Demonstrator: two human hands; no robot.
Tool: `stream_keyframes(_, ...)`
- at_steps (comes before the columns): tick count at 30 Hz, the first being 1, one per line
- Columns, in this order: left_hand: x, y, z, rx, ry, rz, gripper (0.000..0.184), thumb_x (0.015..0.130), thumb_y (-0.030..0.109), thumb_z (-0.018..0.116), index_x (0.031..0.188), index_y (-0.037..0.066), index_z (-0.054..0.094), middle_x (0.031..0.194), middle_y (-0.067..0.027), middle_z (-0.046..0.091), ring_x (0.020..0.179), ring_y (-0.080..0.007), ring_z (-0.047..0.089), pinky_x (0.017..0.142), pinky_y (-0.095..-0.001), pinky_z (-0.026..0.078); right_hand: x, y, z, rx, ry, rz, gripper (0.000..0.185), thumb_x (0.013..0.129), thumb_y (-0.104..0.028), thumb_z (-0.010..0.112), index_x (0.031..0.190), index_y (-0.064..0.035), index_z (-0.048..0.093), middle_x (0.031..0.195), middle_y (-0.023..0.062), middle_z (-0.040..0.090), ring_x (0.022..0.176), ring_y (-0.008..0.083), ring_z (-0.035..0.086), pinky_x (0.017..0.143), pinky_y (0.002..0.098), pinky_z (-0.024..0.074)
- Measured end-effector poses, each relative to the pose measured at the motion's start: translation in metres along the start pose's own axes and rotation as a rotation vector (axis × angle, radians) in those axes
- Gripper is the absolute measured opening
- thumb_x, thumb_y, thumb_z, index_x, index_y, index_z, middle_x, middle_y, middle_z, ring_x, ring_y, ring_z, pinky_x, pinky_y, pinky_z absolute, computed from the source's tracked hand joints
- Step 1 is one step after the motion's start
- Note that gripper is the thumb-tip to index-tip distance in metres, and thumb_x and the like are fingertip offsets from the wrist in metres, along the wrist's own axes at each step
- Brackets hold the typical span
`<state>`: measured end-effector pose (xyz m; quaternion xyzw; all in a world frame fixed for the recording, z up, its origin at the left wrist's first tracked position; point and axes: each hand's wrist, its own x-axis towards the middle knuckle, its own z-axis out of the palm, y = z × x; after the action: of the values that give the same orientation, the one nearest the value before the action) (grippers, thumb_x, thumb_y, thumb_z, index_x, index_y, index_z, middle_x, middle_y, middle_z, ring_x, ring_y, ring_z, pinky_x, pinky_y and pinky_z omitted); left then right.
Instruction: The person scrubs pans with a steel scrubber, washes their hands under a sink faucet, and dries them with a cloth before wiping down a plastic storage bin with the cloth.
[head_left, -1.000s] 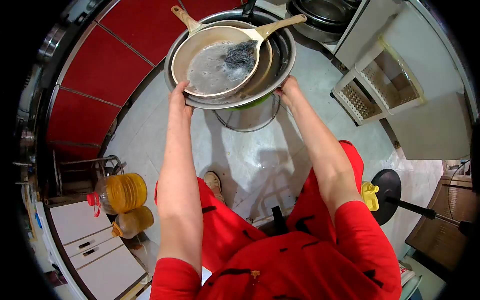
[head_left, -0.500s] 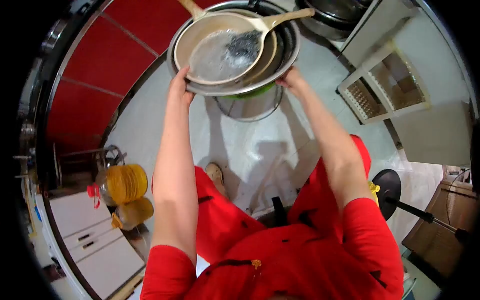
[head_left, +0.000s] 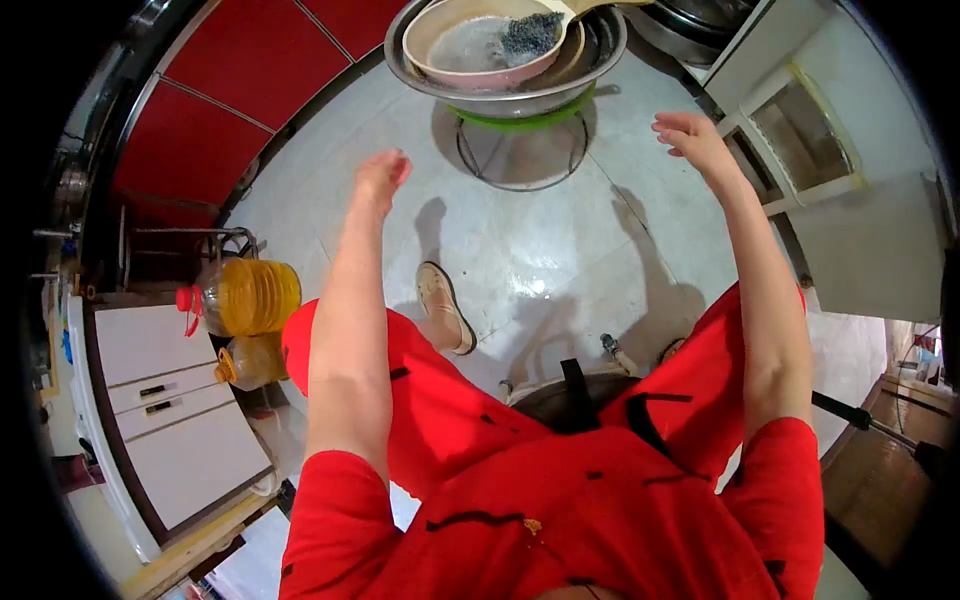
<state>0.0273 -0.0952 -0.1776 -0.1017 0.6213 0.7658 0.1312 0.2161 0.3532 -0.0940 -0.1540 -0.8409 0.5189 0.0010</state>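
A metal basin (head_left: pixel 520 104) rests on a stool with a green seat (head_left: pixel 530 122) and thin wire legs. Inside it sits a light-coloured pan (head_left: pixel 440 72) holding cloudy, sudsy water. A dark scouring pad (head_left: pixel 531 37) lies at the pan's right side, near a pale handle (head_left: pixel 580 8). My left hand (head_left: pixel 384 176) hovers over the floor, below and left of the basin, empty with its fingers loosely bent. On the other side my right hand (head_left: pixel 690 138) is in the air, fingers apart and holding nothing. Neither hand touches the basin.
Two large bottles of yellow liquid, a bigger one (head_left: pixel 255 298) and a smaller one (head_left: pixel 252 362), stand at left beside a white cabinet (head_left: pixel 190 440). Red cabinet doors (head_left: pixel 250 70) line the upper left. Dark pots (head_left: pixel 690 30) and a white cabinet unit (head_left: pixel 850 240) are at right.
Both my hands have let go of the basin's rim and moved apart, back toward me. The basin now stands on the stool, higher in view. The camera view has shifted.
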Motion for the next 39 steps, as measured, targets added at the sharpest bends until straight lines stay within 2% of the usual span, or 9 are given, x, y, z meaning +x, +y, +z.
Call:
stream_keyframes(6, -0.045, -0.066, 0.006, 0.452, -0.193, -0.076, 0.017, 0.084, 0.01, 0.067, 0.096, -0.001, 0.065, 0.083, -0.0084, 0.065, 0.072, -0.0165, 0.064, 0.066, -0.0279, 0.055, -0.071, -0.021, -0.015, -0.258, -0.018, -0.132, 0.036, 0.088, -0.018, 0.059, 0.119, 0.0001, 0.061, 0.105, 0.0133, 0.068, 0.093, 0.0199, 0.064, 0.078, 0.0332, 0.0522)
stream_keyframes(9, -0.039, -0.086, -0.002, 0.757, -0.32, -0.069, 0.015, 0.084, 0.011, 0.068, 0.095, 0.001, 0.066, 0.083, -0.0046, 0.066, 0.07, -0.013, 0.062, 0.065, -0.0263, 0.054, -0.088, -0.063, -0.028, -0.44, -0.066, -0.201, 0.036, 0.089, -0.014, 0.055, 0.121, 0.0022, 0.059, 0.109, 0.0109, 0.067, 0.098, 0.0184, 0.061, 0.086, 0.0312, 0.0485)
stream_keyframes(11, -0.044, -0.092, 0.003, 0.787, -0.31, -0.043, 0.012, 0.08, 0.009, 0.068, 0.089, 0.001, 0.068, 0.076, -0.0047, 0.065, 0.063, -0.0125, 0.06, 0.059, -0.0257, 0.051, -0.099, -0.087, -0.031, -0.541, -0.084, -0.345, 0.035, 0.089, -0.013, 0.055, 0.121, 0.0017, 0.058, 0.109, 0.0108, 0.067, 0.099, 0.0182, 0.061, 0.088, 0.0314, 0.0482)
stream_keyframes(16, -0.029, -0.137, -0.009, 0.881, -0.319, 0.024, 0.01, 0.073, 0.005, 0.069, 0.083, 0.002, 0.069, 0.066, -0.0039, 0.063, 0.054, -0.0117, 0.057, 0.05, -0.0254, 0.046, -0.107, -0.058, -0.02, -0.459, -0.161, -0.284, 0.033, 0.09, -0.009, 0.055, 0.121, 0.0013, 0.058, 0.107, 0.0109, 0.067, 0.095, 0.0162, 0.062, 0.085, 0.03, 0.049)
stream_keyframes(20, -0.044, -0.2, -0.048, 0.789, -0.192, -0.18, 0.012, 0.073, 0.009, 0.065, 0.082, 0.005, 0.071, 0.068, -0.0046, 0.065, 0.057, -0.0119, 0.058, 0.052, -0.0284, 0.046, -0.114, -0.008, -0.008, -0.577, -0.145, -0.334, 0.033, 0.085, -0.004, 0.057, 0.117, 0.0024, 0.058, 0.1, 0.0155, 0.066, 0.089, 0.0243, 0.063, 0.079, 0.0326, 0.0501)
stream_keyframes(24, -0.067, -0.242, -0.086, 1.08, -0.096, -0.106, 0.024, 0.075, 0.005, 0.065, 0.098, 0.004, 0.069, 0.076, -0.005, 0.067, 0.064, -0.0142, 0.063, 0.058, -0.0288, 0.05, -0.132, -0.023, -0.009, -0.633, -0.202, -0.433, 0.03, 0.079, 0.0, 0.061, 0.109, 0.0024, 0.059, 0.098, 0.0193, 0.062, 0.087, 0.0375, 0.059, 0.076, 0.0395, 0.0488)
stream_keyframes(26, -0.08, -0.255, -0.09, 1.147, 0.067, -0.062, 0.021, 0.073, 0.014, 0.062, 0.091, 0.008, 0.072, 0.083, -0.0118, 0.069, 0.08, -0.0242, 0.066, 0.074, -0.0349, 0.05, -0.14, -0.032, -0.012, -0.606, -0.179, -0.413, 0.031, 0.077, 0.001, 0.062, 0.108, 0.0022, 0.059, 0.099, 0.0187, 0.06, 0.085, 0.0388, 0.058, 0.074, 0.0414, 0.0478)
stream_keyframes(33, -0.062, -0.277, -0.07, 1.214, 0.129, 0.122, 0.025, 0.073, 0.01, 0.065, 0.098, 0.009, 0.07, 0.09, -0.0172, 0.067, 0.086, -0.0323, 0.064, 0.078, -0.0388, 0.051, -0.151, -0.047, -0.009, -0.633, -0.179, -0.279, 0.036, 0.075, 0.004, 0.061, 0.11, 0.0001, 0.056, 0.104, 0.0183, 0.059, 0.09, 0.0398, 0.057, 0.077, 0.0424, 0.0478)
stream_keyframes(39, -0.049, -0.284, -0.051, 1.419, 0.066, 0.207, 0.015, 0.076, 0.01, 0.058, 0.086, 0.006, 0.069, 0.087, -0.0194, 0.066, 0.082, -0.0367, 0.063, 0.073, -0.0428, 0.051, -0.146, -0.059, -0.001, -0.641, -0.171, -0.231, 0.038, 0.073, 0.005, 0.062, 0.11, -0.0006, 0.057, 0.108, 0.0171, 0.06, 0.093, 0.04, 0.057, 0.079, 0.042, 0.0486)
